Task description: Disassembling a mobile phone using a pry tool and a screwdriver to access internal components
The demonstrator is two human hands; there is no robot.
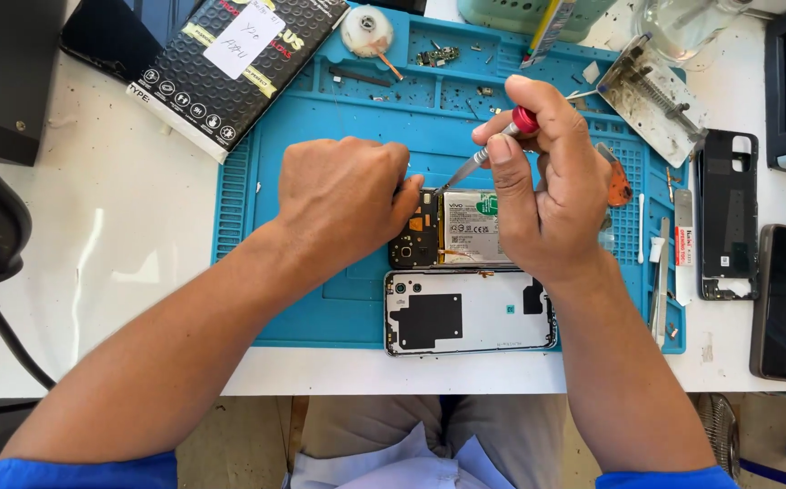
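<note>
Back cover (pixel 470 312) off, lying just beside the opened phone (pixel 456 231) on the blue mat (pixel 320 308). Left hand (pixel 343 204) steadies phone; right hand (pixel 547 181) grip closed on screwdriver (pixel 488 149), tip at the board. Battery in place.

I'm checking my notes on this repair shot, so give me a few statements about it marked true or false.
1. The right hand holds a screwdriver. True.
2. The opened phone lies on a red mat. False: the mat is blue.
3. The left hand rests on the phone's left end. True.
4. The back cover lies beyond the phone, away from the person. False: it lies nearer the person.
5. The screwdriver tip points at the back cover. False: it meets the opened phone.
</note>
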